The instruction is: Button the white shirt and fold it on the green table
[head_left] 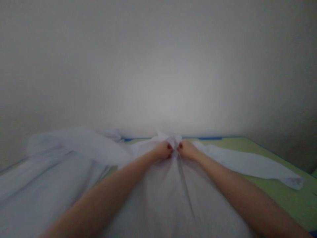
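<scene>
A white long-sleeved shirt [163,195] lies spread over the green table, its collar end toward the wall. One sleeve stretches out to the right. My left hand [163,150] is closed on the cloth near the collar. Close beside it, my right hand [187,150] pinches the cloth on the other side of the front opening. Folds run down from between the two hands toward me. Dark red nails show on both hands. The exact part of the shirt inside the fingers is hidden, and the picture is blurred.
More white garments [49,178] lie heaped on the left side, partly over the table. The green table top [279,198] has blue edging [210,138] along its back. A plain pale wall [158,66] rises directly behind it.
</scene>
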Demonstrator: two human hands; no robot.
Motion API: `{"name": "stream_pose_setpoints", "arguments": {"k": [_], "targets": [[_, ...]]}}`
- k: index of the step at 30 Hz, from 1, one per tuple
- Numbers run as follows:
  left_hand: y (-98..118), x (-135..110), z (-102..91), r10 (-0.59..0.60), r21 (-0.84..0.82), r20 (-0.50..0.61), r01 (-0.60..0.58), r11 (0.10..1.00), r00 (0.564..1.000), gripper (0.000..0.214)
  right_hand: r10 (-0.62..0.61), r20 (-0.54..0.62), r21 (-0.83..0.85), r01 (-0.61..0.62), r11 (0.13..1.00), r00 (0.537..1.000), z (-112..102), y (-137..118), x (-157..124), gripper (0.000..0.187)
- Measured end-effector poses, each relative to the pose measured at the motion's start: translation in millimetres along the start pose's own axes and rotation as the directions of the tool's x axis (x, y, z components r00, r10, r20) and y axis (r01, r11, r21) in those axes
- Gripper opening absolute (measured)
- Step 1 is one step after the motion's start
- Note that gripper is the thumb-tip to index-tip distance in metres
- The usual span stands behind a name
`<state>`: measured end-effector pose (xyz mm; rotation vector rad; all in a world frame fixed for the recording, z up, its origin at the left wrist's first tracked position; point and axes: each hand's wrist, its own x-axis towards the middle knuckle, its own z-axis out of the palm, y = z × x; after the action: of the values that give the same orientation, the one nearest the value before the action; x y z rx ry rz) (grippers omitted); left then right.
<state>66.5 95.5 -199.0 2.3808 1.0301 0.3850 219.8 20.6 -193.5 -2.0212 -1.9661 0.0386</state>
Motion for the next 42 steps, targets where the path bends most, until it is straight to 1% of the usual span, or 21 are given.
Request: {"name": "stream_pose_setpoints", "arguments": {"k": [3,7,10,13,16,21,24,27,32,34,37,42], "targets": [[-2,-4,7.2,0.026,0.035,-0.057,-0.024,0.999,0.998,0.020,0.020,-0.068,0.030,-0.018,0.999,0.997,17,-2,-11,0.024],[-1,-7,11.8,0.071,0.064,-0.097,-0.065,0.996,0.993,0.022,0.021,-0.135,0.110,-0.006,0.994,0.991,27,1,-18,0.023],[3,-9,12.4,0.127,0.108,-0.145,-0.111,0.988,0.981,0.023,-0.007,-0.160,0.170,0.034,0.985,0.987,29,4,-21,0.020],[8,-11,11.4,0.165,0.143,-0.161,-0.142,0.980,0.973,0.021,-0.006,-0.187,0.197,0.043,0.979,0.982,30,6,-22,0.016],[13,-14,9.8,0.183,0.153,-0.153,-0.159,0.975,0.971,0.020,0.019,-0.237,0.226,0.036,0.974,0.971,29,7,-24,0.016],[21,-19,7.2,0.196,0.124,-0.119,-0.181,0.976,0.973,0.022,0.024,-0.326,0.272,0.069,0.960,0.945,27,6,-28,0.015],[21,-18,7.7,0.173,0.070,-0.066,-0.168,0.983,0.983,0.022,-0.009,-0.341,0.267,0.106,0.958,0.940,26,4,-31,0.014],[15,-14,11.1,0.142,-0.039,-0.011,-0.142,0.989,0.990,0.023,-0.059,-0.338,0.236,0.146,0.961,0.939,24,3,-34,0.015],[3,-7,18.8,0.087,-0.229,0.020,-0.081,0.970,0.996,0.026,-0.104,-0.331,0.197,0.176,0.964,0.938,22,2,-36,0.018],[1,-6,20.4,0.094,-0.250,0.015,-0.087,0.964,0.995,0.026,-0.112,-0.323,0.181,0.178,0.967,0.940,20,2,-37,0.019],[1,-5,20.5,0.110,-0.226,-0.002,-0.108,0.968,0.994,0.025,-0.127,-0.317,0.165,0.187,0.968,0.940,17,2,-38,0.018],[1,-6,19.3,0.075,-0.228,-0.008,-0.075,0.971,0.997,0.023,-0.222,-0.303,0.210,0.292,0.933,0.927,13,5,-41,0.018]]}}
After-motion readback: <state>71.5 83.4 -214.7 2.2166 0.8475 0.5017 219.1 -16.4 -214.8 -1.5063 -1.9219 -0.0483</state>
